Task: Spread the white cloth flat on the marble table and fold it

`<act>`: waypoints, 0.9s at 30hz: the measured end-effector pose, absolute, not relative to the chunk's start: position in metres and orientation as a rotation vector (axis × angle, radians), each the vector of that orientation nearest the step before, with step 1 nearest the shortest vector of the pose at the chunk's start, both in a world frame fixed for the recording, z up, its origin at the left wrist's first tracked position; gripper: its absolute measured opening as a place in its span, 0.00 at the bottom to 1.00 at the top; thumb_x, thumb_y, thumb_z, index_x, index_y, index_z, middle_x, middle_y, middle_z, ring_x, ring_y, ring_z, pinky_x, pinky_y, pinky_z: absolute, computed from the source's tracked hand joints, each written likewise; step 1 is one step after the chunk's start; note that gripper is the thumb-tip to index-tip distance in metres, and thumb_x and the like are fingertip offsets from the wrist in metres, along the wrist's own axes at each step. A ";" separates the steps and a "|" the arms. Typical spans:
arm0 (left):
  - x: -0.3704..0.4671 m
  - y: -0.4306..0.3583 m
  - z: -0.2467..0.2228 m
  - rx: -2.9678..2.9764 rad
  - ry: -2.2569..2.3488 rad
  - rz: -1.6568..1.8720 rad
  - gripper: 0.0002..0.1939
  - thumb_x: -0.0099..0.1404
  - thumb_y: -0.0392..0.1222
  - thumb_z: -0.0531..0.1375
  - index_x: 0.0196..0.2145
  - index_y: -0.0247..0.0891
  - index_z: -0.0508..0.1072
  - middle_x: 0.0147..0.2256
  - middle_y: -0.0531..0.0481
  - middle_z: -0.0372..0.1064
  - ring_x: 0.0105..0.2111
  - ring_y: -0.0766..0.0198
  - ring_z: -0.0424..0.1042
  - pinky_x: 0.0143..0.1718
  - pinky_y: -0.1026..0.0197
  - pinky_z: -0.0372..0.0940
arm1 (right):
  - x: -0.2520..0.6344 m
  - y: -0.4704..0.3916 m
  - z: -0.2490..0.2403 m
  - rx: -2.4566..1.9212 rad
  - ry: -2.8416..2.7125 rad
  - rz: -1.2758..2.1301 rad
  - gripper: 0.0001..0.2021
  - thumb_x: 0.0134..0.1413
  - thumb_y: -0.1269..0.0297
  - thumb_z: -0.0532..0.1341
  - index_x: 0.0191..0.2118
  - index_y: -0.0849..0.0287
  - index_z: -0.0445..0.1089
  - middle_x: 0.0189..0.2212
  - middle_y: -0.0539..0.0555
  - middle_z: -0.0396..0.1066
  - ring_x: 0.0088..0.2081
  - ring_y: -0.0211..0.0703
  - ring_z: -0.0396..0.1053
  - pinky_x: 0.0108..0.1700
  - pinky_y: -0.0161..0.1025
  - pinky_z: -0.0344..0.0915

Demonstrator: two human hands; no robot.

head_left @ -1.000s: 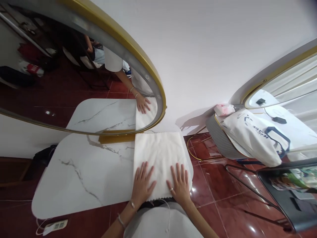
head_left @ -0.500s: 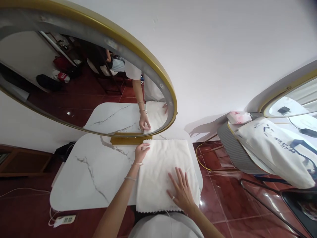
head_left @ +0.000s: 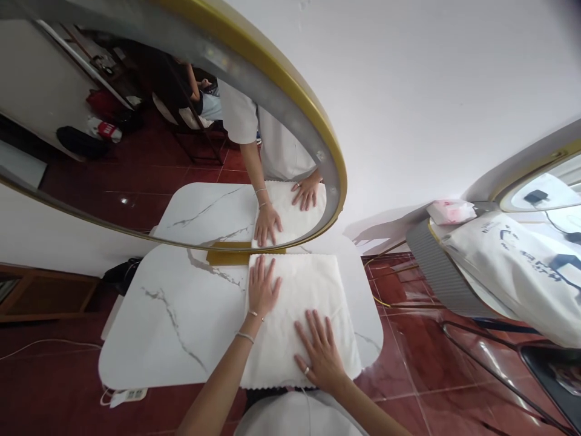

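A white folded cloth (head_left: 295,345) with scalloped edges lies flat on the white marble-patterned table (head_left: 177,303). My left hand (head_left: 262,287) rests flat on the cloth's upper left corner, fingers stretched out towards the mirror base. On the lower right part of the cloth lies my right hand (head_left: 321,351), palm down with fingers spread and a ring on one of them. Neither hand grips anything. Both hands and the cloth also show in the mirror (head_left: 136,200).
The mirror's gold base (head_left: 227,254) stands at the table's back edge against the wall. To the right, a second table (head_left: 422,266) carries a white printed bag (head_left: 512,260) and a tissue pack (head_left: 451,212). A power strip (head_left: 129,396) lies on the red floor at left.
My left hand has gone from pinching the cloth's upper left corner to lying flat on it. The cloth has shifted slightly left on the table, and my right hand has stayed spread on it.
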State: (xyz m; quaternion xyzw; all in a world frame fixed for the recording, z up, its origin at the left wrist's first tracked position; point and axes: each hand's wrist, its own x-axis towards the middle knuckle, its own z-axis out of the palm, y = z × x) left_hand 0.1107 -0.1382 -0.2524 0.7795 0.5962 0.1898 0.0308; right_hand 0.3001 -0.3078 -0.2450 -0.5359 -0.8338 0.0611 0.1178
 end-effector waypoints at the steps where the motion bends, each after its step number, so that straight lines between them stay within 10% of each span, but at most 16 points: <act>1: 0.094 -0.137 -0.252 2.392 1.863 0.582 0.29 0.71 0.49 0.49 0.67 0.41 0.53 0.70 0.41 0.37 0.69 0.50 0.39 0.65 0.42 0.46 | 0.288 -0.302 -0.246 -1.532 -2.435 0.191 0.37 0.60 0.50 0.55 0.70 0.55 0.43 0.68 0.64 0.46 0.67 0.65 0.43 0.64 0.66 0.40; 5: 0.021 -0.134 -0.251 2.342 2.010 0.573 0.30 0.71 0.50 0.48 0.66 0.37 0.54 0.69 0.38 0.35 0.69 0.48 0.38 0.65 0.41 0.46 | 0.227 -0.244 -0.250 -1.516 -2.271 0.259 0.32 0.62 0.52 0.55 0.67 0.58 0.52 0.60 0.63 0.61 0.63 0.58 0.55 0.65 0.61 0.45; 11: -0.028 -0.131 -0.252 2.375 2.007 0.478 0.31 0.71 0.50 0.47 0.67 0.35 0.52 0.70 0.37 0.28 0.69 0.45 0.33 0.65 0.39 0.45 | 0.170 -0.145 -0.250 -1.668 -2.114 0.249 0.32 0.63 0.55 0.54 0.69 0.57 0.48 0.70 0.61 0.40 0.70 0.56 0.36 0.67 0.56 0.43; 22: 0.095 -0.173 -0.248 2.217 1.933 0.652 0.27 0.71 0.40 0.48 0.67 0.44 0.52 0.70 0.46 0.22 0.69 0.49 0.36 0.66 0.41 0.44 | 0.243 -0.173 -0.266 -1.888 -2.028 -0.011 0.36 0.66 0.53 0.50 0.71 0.54 0.30 0.71 0.59 0.31 0.70 0.56 0.34 0.66 0.59 0.41; 27: 0.081 -0.247 -0.249 2.060 2.088 0.526 0.30 0.69 0.52 0.52 0.67 0.51 0.52 0.70 0.47 0.33 0.68 0.48 0.44 0.64 0.37 0.48 | 0.230 -0.172 -0.263 -1.894 -2.063 -0.015 0.36 0.66 0.56 0.49 0.70 0.55 0.27 0.71 0.58 0.32 0.70 0.57 0.34 0.66 0.61 0.42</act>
